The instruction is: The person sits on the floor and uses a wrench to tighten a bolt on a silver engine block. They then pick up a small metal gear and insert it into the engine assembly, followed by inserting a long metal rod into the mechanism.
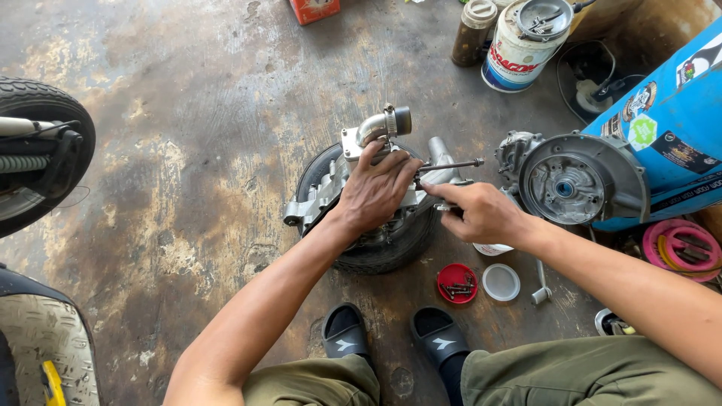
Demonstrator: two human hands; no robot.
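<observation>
A grey metal engine block with a curved intake pipe lies across a small black tyre on the stained concrete floor. My left hand rests on top of the block, fingers spread over its housing. My right hand grips a slim T-handle tool whose shaft points left into the block, right beside my left fingertips. Just below my right hand sits a red lid with several bolts in it, next to a clear lid.
A round engine cover leans on a blue drum at the right. Cans and a jar stand at the back. A scooter wheel is at the left. My black sandals are below the tyre.
</observation>
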